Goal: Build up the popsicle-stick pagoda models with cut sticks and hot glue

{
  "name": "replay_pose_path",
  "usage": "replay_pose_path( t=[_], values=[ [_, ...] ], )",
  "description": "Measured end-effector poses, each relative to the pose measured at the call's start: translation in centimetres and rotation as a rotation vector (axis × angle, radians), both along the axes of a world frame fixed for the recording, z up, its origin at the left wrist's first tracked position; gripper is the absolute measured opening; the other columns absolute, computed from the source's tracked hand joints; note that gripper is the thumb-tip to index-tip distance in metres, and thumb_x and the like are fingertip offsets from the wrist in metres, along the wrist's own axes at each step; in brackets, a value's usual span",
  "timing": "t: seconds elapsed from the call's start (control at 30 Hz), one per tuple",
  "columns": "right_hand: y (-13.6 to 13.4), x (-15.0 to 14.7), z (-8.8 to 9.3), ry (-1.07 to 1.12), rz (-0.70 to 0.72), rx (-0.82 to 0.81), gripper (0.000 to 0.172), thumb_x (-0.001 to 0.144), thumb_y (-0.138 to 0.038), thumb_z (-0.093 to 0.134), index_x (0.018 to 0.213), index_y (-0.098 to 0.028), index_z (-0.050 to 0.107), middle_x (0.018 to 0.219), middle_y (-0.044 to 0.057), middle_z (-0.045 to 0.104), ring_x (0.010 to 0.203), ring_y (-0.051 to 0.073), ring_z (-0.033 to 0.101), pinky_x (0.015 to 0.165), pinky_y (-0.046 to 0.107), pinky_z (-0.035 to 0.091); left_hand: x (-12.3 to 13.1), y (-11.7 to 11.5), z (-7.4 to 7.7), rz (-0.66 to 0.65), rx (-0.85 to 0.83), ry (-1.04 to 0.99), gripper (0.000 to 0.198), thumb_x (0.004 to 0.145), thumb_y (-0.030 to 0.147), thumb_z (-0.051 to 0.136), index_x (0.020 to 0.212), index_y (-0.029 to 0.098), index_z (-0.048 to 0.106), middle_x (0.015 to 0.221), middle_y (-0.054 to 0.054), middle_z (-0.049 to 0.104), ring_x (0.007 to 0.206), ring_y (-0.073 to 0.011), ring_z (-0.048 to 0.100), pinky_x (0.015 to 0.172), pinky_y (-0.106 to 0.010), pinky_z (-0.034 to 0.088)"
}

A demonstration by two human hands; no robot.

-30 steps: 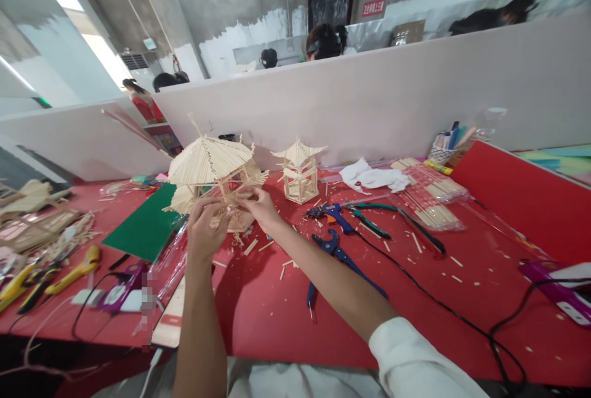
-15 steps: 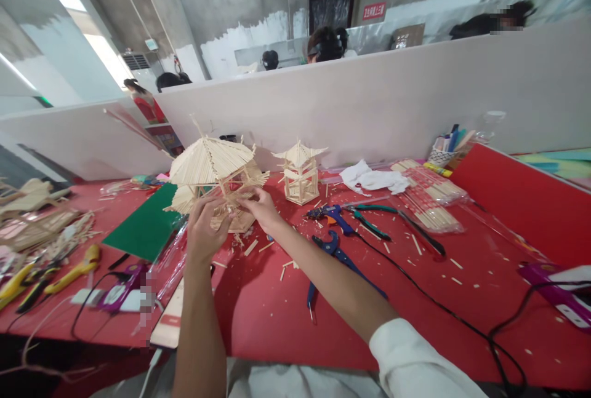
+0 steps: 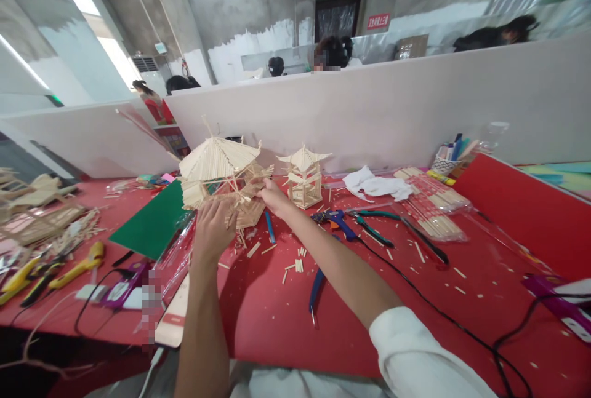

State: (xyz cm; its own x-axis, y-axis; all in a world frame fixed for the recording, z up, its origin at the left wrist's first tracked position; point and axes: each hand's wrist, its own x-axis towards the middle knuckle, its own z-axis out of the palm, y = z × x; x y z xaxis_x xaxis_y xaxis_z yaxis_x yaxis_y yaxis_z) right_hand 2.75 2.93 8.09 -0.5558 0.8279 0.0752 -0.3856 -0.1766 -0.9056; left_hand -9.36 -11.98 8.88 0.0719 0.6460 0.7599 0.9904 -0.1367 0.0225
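A large pavilion model of thin wooden sticks is tilted above the red table. My left hand grips its lower edge from beneath, fingers curled into the frame. My right hand pinches the model's right side near the eave. A smaller finished stick pavilion stands upright just right of my right hand.
A green cutting mat lies at left. Blue pliers, a glue gun, green-handled cutters, black cables, bagged sticks, a white cloth and loose offcuts litter the table. White partitions stand behind; other people sit beyond.
The big model has been turned and tipped between my hands. My left hand moved under its base, and my right hand shifted up to its right side.
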Motion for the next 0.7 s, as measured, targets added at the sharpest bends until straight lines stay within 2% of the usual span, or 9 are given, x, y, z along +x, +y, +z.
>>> replay_pose_path(
  t=[0.13, 0.23, 0.3, 0.37, 0.47, 0.57, 0.7],
  values=[
    [0.7, 0.5, 0.5, -0.057, 0.026, 0.026, 0.031, 0.067, -0.006, 0.058, 0.093, -0.021, 0.054, 0.081, -0.003, 0.06, 0.076, 0.014, 0.062, 0.073, 0.029, 0.055, 0.4, -0.5, -0.2, -0.086, 0.098, -0.028, 0.02, 0.09, 0.022, 0.053, 0.106, 0.022, 0.064, 0.107, -0.009, 0.07, 0.107, -0.0235, 0.061, 0.101, -0.04, 0.04],
    [1.0, 0.9, 0.5, -0.092, 0.027, 0.02, 0.024, 0.07, -0.007, 0.058, 0.09, -0.021, 0.054, 0.085, -0.001, 0.06, 0.078, 0.012, 0.06, 0.069, 0.023, 0.051, 0.4, -1.0, -0.3, -0.005, 0.33, -0.181, 0.017, 0.09, 0.019, 0.051, 0.101, 0.019, 0.064, 0.104, -0.011, 0.069, 0.105, -0.0235, 0.061, 0.099, -0.041, 0.04],
    [1.3, 1.1, 0.5, -0.104, 0.044, 0.01, 0.022, 0.072, -0.008, 0.059, 0.09, -0.021, 0.054, 0.086, -0.001, 0.061, 0.078, 0.012, 0.059, 0.067, 0.022, 0.05, 0.3, -1.1, -0.2, 0.072, 0.425, -0.28, 0.018, 0.092, 0.021, 0.048, 0.101, 0.017, 0.063, 0.105, -0.013, 0.068, 0.106, -0.0241, 0.06, 0.098, -0.042, 0.04],
    [1.6, 1.2, 0.7, -0.123, 0.062, 0.0, 0.023, 0.072, -0.008, 0.061, 0.09, -0.021, 0.055, 0.085, -0.001, 0.061, 0.078, 0.012, 0.059, 0.067, 0.022, 0.049, 0.2, -1.1, -0.1, 0.112, 0.421, -0.333, 0.02, 0.094, 0.023, 0.045, 0.103, 0.017, 0.062, 0.108, -0.013, 0.067, 0.108, -0.0243, 0.059, 0.099, -0.042, 0.04],
    [2.2, 1.3, 1.0, -0.143, 0.069, -0.004, 0.023, 0.071, -0.009, 0.064, 0.089, -0.021, 0.055, 0.081, -0.002, 0.06, 0.076, 0.011, 0.059, 0.065, 0.021, 0.05, 0.3, -0.9, 0.1, 0.099, 0.305, -0.338, 0.024, 0.096, 0.027, 0.044, 0.109, 0.018, 0.061, 0.114, -0.012, 0.066, 0.112, -0.0236, 0.057, 0.101, -0.041, 0.039],
    [2.4, 1.2, 0.9, -0.096, 0.038, -0.026, 0.025, 0.072, -0.007, 0.062, 0.09, -0.022, 0.054, 0.079, -0.004, 0.059, 0.074, 0.01, 0.06, 0.065, 0.02, 0.051, 0.4, -0.5, 0.0, 0.066, 0.2, -0.288, 0.028, 0.094, 0.035, 0.051, 0.115, 0.019, 0.061, 0.121, -0.011, 0.064, 0.116, -0.024, 0.056, 0.104, -0.04, 0.038],
    [2.3, 1.2, 0.1, -0.015, -0.021, -0.078, 0.025, 0.073, -0.007, 0.06, 0.092, -0.024, 0.055, 0.079, -0.005, 0.06, 0.074, 0.009, 0.062, 0.069, 0.02, 0.055, 0.2, 0.1, -0.5, 0.051, 0.2, -0.217, 0.031, 0.089, 0.041, 0.061, 0.112, 0.02, 0.065, 0.123, -0.011, 0.061, 0.115, -0.0239, 0.057, 0.103, -0.038, 0.04]
  ],
)
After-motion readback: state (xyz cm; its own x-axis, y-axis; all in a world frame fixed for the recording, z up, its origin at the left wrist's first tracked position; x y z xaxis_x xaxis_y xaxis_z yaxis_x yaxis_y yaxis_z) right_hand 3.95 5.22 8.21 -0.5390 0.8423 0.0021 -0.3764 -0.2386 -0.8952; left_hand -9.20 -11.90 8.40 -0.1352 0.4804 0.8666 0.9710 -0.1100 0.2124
